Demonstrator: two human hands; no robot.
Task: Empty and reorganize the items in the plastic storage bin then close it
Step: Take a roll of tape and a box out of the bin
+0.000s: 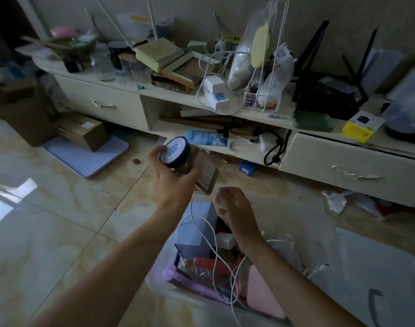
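Observation:
My left hand [172,178] grips a small jar with a dark blue lid [175,151], held in the air above the floor in front of the cabinet. My right hand [234,208] pinches a white cable [212,246] that trails down into the clear plastic storage bin [164,292] below. The bin holds a blue box [197,230], a red item [208,264], a pink flat item [264,291], a purple handle and other small things. The bin's translucent lid [378,279] lies to the right of it.
A low white cabinet [343,161] with drawers and a cluttered top runs across the back. A brown frame [207,175] lies on the floor behind the jar. Cardboard boxes [83,133] sit on a lilac mat at left. Crumpled paper [336,201] lies at right.

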